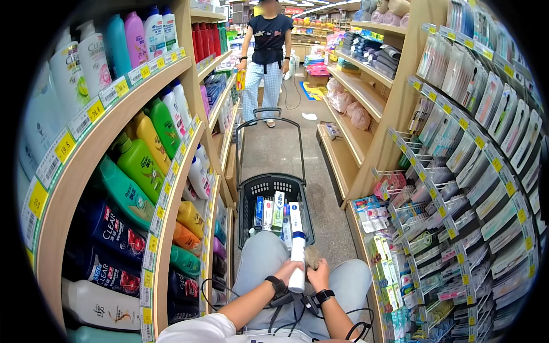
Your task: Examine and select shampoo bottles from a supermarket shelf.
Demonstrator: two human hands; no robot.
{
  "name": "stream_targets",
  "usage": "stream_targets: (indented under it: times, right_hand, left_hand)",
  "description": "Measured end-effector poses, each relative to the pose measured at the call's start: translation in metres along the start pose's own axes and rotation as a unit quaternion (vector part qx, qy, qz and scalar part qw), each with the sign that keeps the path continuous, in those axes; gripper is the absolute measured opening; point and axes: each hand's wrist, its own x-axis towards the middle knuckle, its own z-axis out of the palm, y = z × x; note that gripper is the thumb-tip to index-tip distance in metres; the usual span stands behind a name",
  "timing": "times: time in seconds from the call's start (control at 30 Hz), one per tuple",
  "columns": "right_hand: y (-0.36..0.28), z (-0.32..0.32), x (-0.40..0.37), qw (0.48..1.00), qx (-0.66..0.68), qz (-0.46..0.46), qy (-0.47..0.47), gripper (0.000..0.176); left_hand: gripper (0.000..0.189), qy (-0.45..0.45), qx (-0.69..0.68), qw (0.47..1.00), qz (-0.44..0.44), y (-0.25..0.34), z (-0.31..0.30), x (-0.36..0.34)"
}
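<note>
Cylinder, white with a blue band [298, 260], in left hand [290, 271], between the knees and just this side of the dark plastic basket's [245, 200] near edge. Upper end overlaps, in view, a tall white-and-dark carton [295, 216] near the basket's right side; whether the two touch, cannot tell. Label print too small to read. Left fingers curled round the cylinder's lower half, opened only to its width, closed against its side; fingertips partly hidden by it. Right hand [319, 275], just beside, fingers bent and nearly closed on a brownish-grey, rough-looking clump [311, 257]; its material unclear, its lower part covered by the hand. Contact between clump and cylinder hard to judge. Basket's near edge and near right corner mostly hidden behind the jeans-clad knees [264, 251]. More cartons stand inside: slim blue one [259, 210] toward the left side, green-and-white one [278, 210] about midway between left and right; their bases hidden. Black cables [293, 323] cross the lap, cut off at the frame bottom. Bottle shelves [123, 97] on the left, hanging packets [457, 137] on the right, both cropped by the dark lens border. Standing person [269, 57] beyond the basket's far edge holds a yellow item [241, 79], details too small.
</note>
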Motion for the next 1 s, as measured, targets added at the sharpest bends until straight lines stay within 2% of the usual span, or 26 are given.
stream_targets:
  times: [0.03, 0.07, 0.17, 0.2, 0.3, 0.33, 0.43, 0.53, 0.63, 0.67, 0.77, 0.8, 0.9, 0.93, 1.0]
  right_hand:
    - [0.005, 0.002, 0.002, 0.996, -0.010, -0.073, 0.043, 0.020]
    - [0.010, 0.004, 0.004, 0.995, 0.021, -0.092, 0.044, 0.020]
    - [0.000, -0.015, 0.003, 0.991, 0.060, -0.047, -0.113, 0.020]
    - [0.001, -0.016, 0.000, 0.983, 0.111, -0.010, -0.144, 0.021]
    - [0.000, -0.015, -0.007, 0.980, 0.127, -0.060, -0.140, 0.020]
    - [-0.004, -0.013, -0.008, 0.981, 0.132, -0.087, -0.112, 0.017]
    - [-0.003, -0.007, -0.002, 0.990, 0.108, -0.087, -0.009, 0.014]
    - [0.008, -0.006, 0.013, 0.991, 0.086, -0.045, 0.086, 0.013]
    - [0.013, -0.016, 0.019, 0.992, 0.094, -0.018, 0.078, 0.013]
    - [0.023, -0.016, 0.020, 0.998, 0.049, 0.002, 0.033, 0.013]
    - [0.018, -0.009, 0.017, 0.991, 0.110, -0.043, -0.059, 0.014]
    - [0.020, -0.004, 0.016, 0.987, 0.132, -0.040, -0.081, 0.015]
    - [0.023, 0.006, 0.019, 0.984, 0.149, -0.068, -0.073, 0.015]
    - [0.023, 0.004, 0.021, 0.986, 0.146, -0.044, -0.068, 0.015]
    - [0.025, -0.002, 0.023, 0.989, 0.141, -0.016, -0.029, 0.015]
  left_hand:
    - [0.032, 0.001, 0.014, 1.000, 0.003, 0.000, 0.000, 0.002]
    - [0.028, 0.004, 0.027, 1.000, -0.009, 0.000, -0.003, 0.003]
    - [0.026, -0.007, 0.034, 0.998, -0.050, 0.006, -0.015, 0.003]
    - [0.026, 0.002, 0.040, 0.998, -0.046, 0.009, -0.016, 0.000]
    - [0.027, 0.003, 0.026, 0.998, -0.049, 0.016, -0.014, -0.008]
    - [0.031, -0.005, 0.024, 0.999, -0.044, 0.015, -0.012, -0.007]
    - [0.041, -0.036, 0.092, 0.994, -0.049, 0.006, -0.015, 0.004]
    - [0.051, -0.089, 0.148, 0.984, -0.045, 0.001, -0.015, 0.007]
    - [0.053, -0.086, 0.169, 0.982, -0.005, -0.001, -0.013, 0.002]
    - [0.048, -0.079, 0.173, 0.982, -0.011, 0.002, -0.014, 0.001]
    - [0.039, -0.036, 0.143, 0.988, -0.037, 0.007, -0.014, 0.002]
    - [0.033, -0.018, 0.098, 0.992, -0.073, 0.008, -0.013, 0.004]
    - [0.032, -0.009, 0.044, 0.998, -0.039, 0.008, -0.011, 0.009]
    - [0.042, -0.008, 0.055, 0.998, -0.042, 0.008, -0.011, 0.011]
    - [0.049, -0.042, 0.117, 0.992, -0.023, 0.007, -0.011, 0.006]
